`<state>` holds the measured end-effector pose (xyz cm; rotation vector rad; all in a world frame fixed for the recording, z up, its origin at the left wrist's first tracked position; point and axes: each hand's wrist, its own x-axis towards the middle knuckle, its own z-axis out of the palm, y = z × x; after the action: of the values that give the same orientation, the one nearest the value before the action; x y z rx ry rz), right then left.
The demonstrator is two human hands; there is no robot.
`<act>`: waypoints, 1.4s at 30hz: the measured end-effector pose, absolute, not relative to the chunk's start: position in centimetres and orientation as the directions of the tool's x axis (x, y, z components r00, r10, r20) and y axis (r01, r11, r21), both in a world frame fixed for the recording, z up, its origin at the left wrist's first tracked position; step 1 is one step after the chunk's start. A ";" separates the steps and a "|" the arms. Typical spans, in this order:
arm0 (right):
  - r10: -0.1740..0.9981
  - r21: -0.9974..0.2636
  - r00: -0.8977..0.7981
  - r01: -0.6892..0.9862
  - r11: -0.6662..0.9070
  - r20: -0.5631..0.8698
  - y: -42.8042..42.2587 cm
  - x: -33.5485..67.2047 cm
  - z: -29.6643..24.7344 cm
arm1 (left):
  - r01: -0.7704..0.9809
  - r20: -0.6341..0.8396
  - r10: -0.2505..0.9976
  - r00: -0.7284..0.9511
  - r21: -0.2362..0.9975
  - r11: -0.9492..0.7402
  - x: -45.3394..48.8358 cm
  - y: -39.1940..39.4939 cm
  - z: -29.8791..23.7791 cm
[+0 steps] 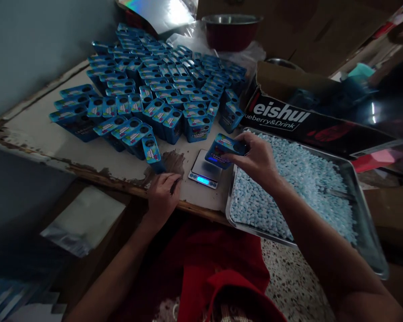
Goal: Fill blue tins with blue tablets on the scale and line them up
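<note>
My right hand (257, 154) grips a blue candy box (220, 150) between thumb and fingers. The box is tilted, over the right side of a small digital scale (206, 170) with a lit blue display; whether they touch I cannot tell. My left hand (164, 194) rests at the table's front edge with its fingers curled in. Something dark shows between those fingers, too small to name. Just beyond them stands another blue candy box (152, 150) with a dark round hole in its top. To the right, a metal tray (233, 214) holds many pale blue candies (309, 188).
Rows of blue candy boxes (168, 94) crowd the white table (30, 120). A dark red bowl (231, 33) stands at the back. Behind the tray is a black printed carton (309, 120). A metal utensil (337, 193) lies in the candies. Another person's arm (389, 60) shows at the upper right.
</note>
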<state>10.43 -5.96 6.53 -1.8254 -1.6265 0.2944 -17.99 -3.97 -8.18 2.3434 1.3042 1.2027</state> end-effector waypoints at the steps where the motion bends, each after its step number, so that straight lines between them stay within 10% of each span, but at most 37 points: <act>1: 0.945 -0.611 0.201 0.791 -0.002 0.258 -6.0 10.5 6.5 | 0.620 0.556 0.783 0.278 0.518 -0.589 -18.0 -4.0 -8.1; 25: 0.962 -0.437 0.142 0.899 -0.026 0.234 -7.7 9.8 4.8 | 0.693 0.364 0.780 0.509 0.365 -0.622 -14.4 -0.9 -7.4; 31: 0.964 0.004 0.261 0.965 -0.262 0.055 -12.8 18.2 5.4 | 0.745 0.281 0.815 0.507 0.333 -0.578 -12.8 -1.5 -6.2; 36: 0.985 0.216 0.107 0.973 -0.077 -0.132 -14.8 20.7 4.3 | 0.757 0.323 0.823 0.467 0.336 -0.561 -13.2 -2.6 -6.1; 39: 0.987 0.090 0.035 0.996 -0.021 -0.158 -15.4 21.0 4.9 | 0.712 0.418 0.794 0.442 0.374 -0.594 -15.0 -2.8 -6.2; 42: 0.986 -0.299 0.150 0.940 -0.165 -0.073 -15.6 22.1 5.4 | 0.681 0.460 0.775 0.434 0.395 -0.616 -16.9 -3.1 -5.8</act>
<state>22.11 -15.65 5.43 -2.2364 -1.8997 0.3755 -16.87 -3.06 -5.79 2.5299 1.2948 0.9335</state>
